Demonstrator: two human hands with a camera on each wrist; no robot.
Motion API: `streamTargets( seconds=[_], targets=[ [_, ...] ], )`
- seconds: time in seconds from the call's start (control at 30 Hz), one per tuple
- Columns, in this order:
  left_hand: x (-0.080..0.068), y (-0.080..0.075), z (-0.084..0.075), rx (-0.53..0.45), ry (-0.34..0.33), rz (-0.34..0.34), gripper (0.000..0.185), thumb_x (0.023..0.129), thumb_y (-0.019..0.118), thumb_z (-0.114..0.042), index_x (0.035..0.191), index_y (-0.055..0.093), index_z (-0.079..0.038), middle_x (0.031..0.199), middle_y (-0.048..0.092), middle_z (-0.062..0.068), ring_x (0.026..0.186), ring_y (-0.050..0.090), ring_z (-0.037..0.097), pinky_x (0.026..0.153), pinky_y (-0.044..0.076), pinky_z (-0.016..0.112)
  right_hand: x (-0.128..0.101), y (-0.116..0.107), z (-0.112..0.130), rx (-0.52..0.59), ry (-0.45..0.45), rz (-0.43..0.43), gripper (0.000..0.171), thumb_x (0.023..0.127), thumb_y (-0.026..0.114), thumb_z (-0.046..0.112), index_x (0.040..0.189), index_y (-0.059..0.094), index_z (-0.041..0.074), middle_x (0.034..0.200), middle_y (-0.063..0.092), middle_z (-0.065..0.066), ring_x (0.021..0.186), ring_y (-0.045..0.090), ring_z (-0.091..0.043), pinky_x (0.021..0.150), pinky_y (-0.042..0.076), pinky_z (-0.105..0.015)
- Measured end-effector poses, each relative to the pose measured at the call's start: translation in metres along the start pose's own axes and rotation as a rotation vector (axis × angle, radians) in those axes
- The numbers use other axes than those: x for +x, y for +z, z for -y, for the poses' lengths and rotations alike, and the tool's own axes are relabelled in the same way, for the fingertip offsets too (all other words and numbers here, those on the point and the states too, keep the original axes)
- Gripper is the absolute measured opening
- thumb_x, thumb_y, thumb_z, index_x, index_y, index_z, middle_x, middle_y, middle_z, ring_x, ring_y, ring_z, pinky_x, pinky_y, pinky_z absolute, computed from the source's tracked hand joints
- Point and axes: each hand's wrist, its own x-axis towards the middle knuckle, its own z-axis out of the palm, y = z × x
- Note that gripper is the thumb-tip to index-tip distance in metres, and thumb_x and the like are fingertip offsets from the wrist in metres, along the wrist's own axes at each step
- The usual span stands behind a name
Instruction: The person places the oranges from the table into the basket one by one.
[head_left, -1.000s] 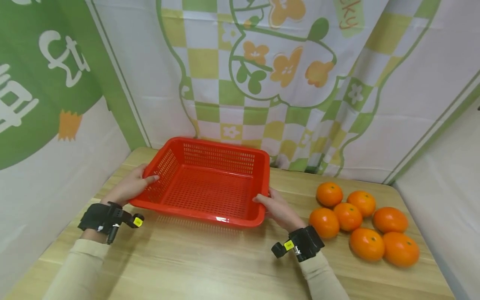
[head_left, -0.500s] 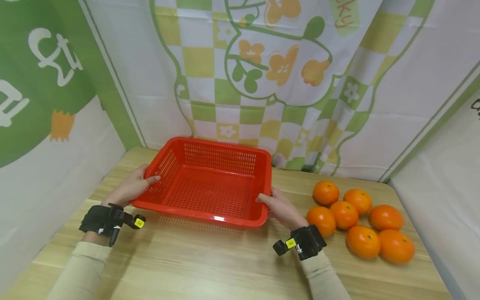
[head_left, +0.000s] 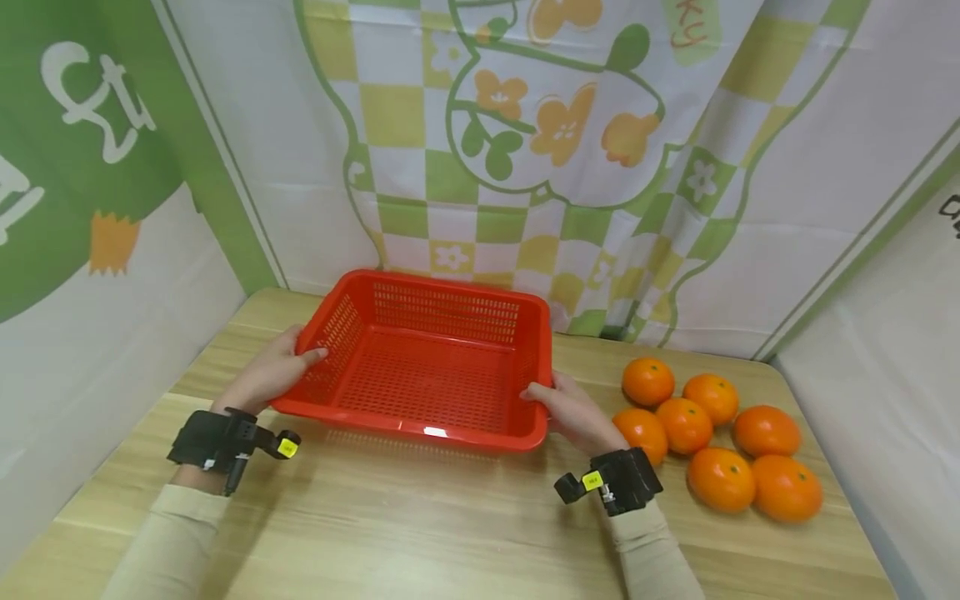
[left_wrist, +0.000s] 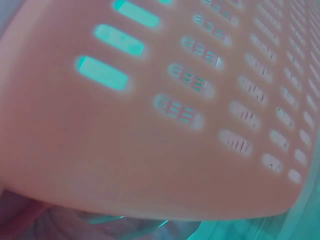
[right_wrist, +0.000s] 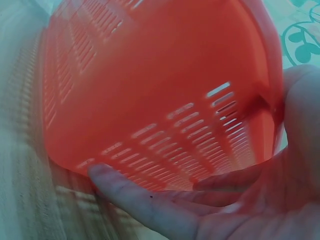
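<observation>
The red basket point(head_left: 427, 367) sits between the two hands at the middle of the wooden table point(head_left: 420, 533), held at both short ends. The left hand point(head_left: 266, 379) grips the basket's left rim, its thumb hooked over the edge onto the inside of the slotted wall and the other fingers out of sight under the outside. The right hand point(head_left: 573, 412) grips the right rim the same way, thumb over the top edge; the right wrist view shows its fingers point(right_wrist: 145, 205) stretched under the basket's slotted wall and base. The left wrist view shows only the blurred perforated wall point(left_wrist: 165, 115) close up. Just to the right of the right hand lies a cluster of six oranges point(head_left: 716, 437) on the table, the nearest one just beside the wrist. Beyond the hands, behind the basket, hangs a green-and-yellow checked cloth backdrop point(head_left: 525, 150).
</observation>
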Motion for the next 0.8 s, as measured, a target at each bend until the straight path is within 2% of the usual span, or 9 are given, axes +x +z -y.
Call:
streamTargets(
  seconds=[0.3,0.5,0.63,0.8],
  targets=[
    [0.005,0.017,-0.009,-0.015,0.021,0.011,0.06,0.112,0.045,-0.025,0.159,0.023,0.005,0.138,0.055,0.032,0.108,0.071,0.033,0.084,0.065,0.04,-0.01,-0.014,-0.002,0.027,0.021,-0.023,0.058,0.102,0.054,0.017,0.153,0.039,-0.005,0.146,0.058,-0.03,0.116,0.071,-0.029,0.094,0.064,-0.038],
    [-0.003,0.027,-0.011,-0.024,0.041,-0.017,0.058,0.112,0.046,-0.023,0.158,0.025,0.005,0.135,0.057,0.032,0.105,0.073,0.031,0.083,0.065,0.04,-0.015,-0.021,-0.001,-0.002,0.043,-0.061,0.057,0.103,0.055,0.017,0.153,0.039,-0.004,0.141,0.062,-0.03,0.105,0.074,-0.022,0.088,0.065,-0.034],
    [-0.006,0.033,-0.016,-0.032,0.041,-0.025,0.057,0.112,0.045,-0.021,0.158,0.025,0.005,0.136,0.057,0.032,0.104,0.073,0.03,0.082,0.066,0.04,-0.019,-0.024,0.001,0.007,0.048,-0.093,0.057,0.103,0.054,0.014,0.154,0.038,-0.002,0.139,0.062,-0.031,0.104,0.074,-0.026,0.089,0.065,-0.035],
    [-0.003,0.04,-0.021,-0.059,0.043,-0.003,0.058,0.112,0.045,-0.021,0.159,0.023,0.004,0.138,0.056,0.033,0.105,0.073,0.033,0.082,0.066,0.043,-0.025,-0.029,0.004,0.007,0.034,-0.118,0.056,0.101,0.052,0.009,0.154,0.039,-0.003,0.139,0.06,-0.032,0.108,0.073,-0.031,0.091,0.065,-0.038]
  ],
)
